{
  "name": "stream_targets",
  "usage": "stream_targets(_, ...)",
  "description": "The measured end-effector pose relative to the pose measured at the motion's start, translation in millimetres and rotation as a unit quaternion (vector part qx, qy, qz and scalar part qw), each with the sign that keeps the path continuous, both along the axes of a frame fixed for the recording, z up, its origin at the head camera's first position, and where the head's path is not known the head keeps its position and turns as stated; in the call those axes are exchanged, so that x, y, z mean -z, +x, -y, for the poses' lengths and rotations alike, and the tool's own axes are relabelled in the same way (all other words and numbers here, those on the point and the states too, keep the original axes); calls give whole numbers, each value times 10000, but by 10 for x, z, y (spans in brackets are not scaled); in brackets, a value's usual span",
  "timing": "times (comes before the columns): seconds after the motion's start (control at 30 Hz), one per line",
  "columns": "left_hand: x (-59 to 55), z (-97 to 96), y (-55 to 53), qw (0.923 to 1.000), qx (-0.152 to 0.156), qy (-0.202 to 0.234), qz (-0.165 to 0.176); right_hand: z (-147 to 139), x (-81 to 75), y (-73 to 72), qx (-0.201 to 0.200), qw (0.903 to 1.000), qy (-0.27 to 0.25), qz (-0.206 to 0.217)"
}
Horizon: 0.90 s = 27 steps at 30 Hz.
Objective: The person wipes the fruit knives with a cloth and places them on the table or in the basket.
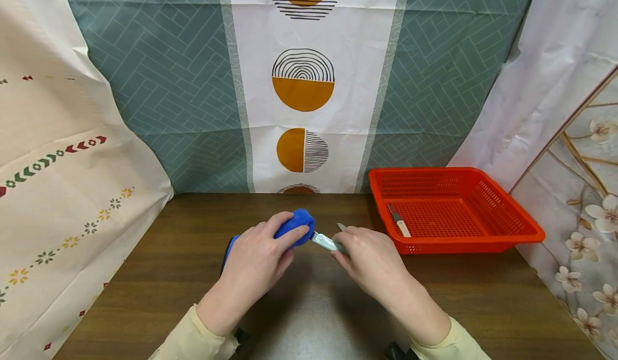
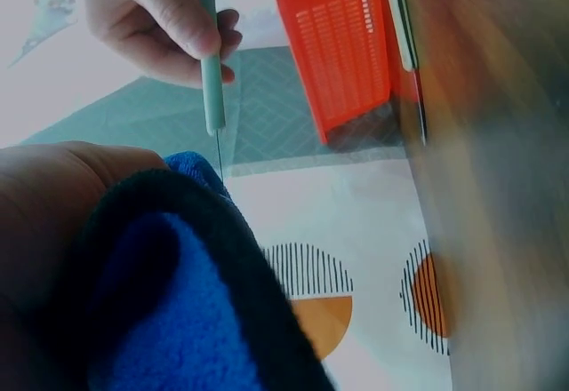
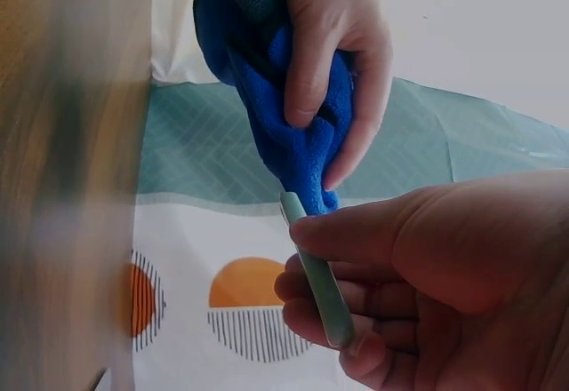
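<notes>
My left hand (image 1: 256, 255) grips a blue cloth (image 1: 300, 221) with a dark edging, bunched around the blade of a knife. The knife's pale green handle (image 3: 318, 275) is held by my right hand (image 1: 375, 259), thumb on one side and fingers on the other. A thin bit of blade (image 2: 220, 153) shows between handle and cloth in the left wrist view; the rest is hidden in the folds. Behind my right hand a second knife (image 2: 402, 18) with a pale handle lies on the table, only its blade tip (image 1: 341, 226) showing in the head view.
A red plastic basket (image 1: 458, 246) with perforated walls stands at the back right of the brown wooden table (image 1: 159, 290). Inside it lies a knife (image 1: 399, 221) with a whitish handle. Patterned cloths hang behind the table and along both sides.
</notes>
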<state>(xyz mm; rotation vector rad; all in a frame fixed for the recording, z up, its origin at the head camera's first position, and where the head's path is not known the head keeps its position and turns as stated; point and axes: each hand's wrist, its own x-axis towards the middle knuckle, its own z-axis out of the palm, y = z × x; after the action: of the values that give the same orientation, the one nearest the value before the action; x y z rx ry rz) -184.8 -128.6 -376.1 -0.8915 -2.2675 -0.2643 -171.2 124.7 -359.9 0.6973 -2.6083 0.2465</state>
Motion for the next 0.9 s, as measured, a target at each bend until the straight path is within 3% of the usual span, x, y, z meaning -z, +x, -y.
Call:
stream_targets(0.57, -7, 199, -134, 9986, -465, -2, 262, -11, 4, 3, 6, 10000, 25, 26)
stream_targets(0.9, -67, 227, -103, 9984, -481, 159, 268, -33, 3, 8, 25, 10000, -53, -71)
